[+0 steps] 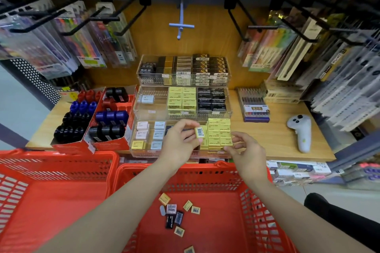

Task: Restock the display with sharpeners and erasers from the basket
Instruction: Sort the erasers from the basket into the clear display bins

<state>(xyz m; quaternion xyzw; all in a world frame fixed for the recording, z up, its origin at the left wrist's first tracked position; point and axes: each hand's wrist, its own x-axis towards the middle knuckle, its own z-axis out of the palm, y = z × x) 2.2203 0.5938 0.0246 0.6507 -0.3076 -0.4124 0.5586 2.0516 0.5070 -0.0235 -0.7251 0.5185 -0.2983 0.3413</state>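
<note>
I take the clear tiered display (183,86) on the wooden worktop (273,135) as my landmark. My left hand (178,142) hovers over the front tier of the display, thumb and fingertips pinching a small yellow eraser (199,132) with its barcode label turned up towards me. The eraser sits just beside the block of stacked yellow erasers (219,133) that fills the right end of that front tier; I cannot tell whether it touches them. My right hand (246,150) is at the front right corner of the display, fingers loosely curled and holding nothing, fingertips close to the yellow stack.

In front of the display, below my forearms, stands the red basket (257,207). On its floor lies a loose scatter of small erasers (174,211), yellow, black and pale ones, some label up. A second red basket (51,181) stands just left of the first.

Left of the display, touching its side, are two red cardboard trays of sharpeners (109,117) in black, blue and red. The middle tier of the display carries yellow and black erasers, the back tier dark and gold boxes. Right of the display lies a pack of pens (255,107), and further right a white controller (301,132) rests on the worktop. Packs of pens hang on hooks behind the display on both sides.
</note>
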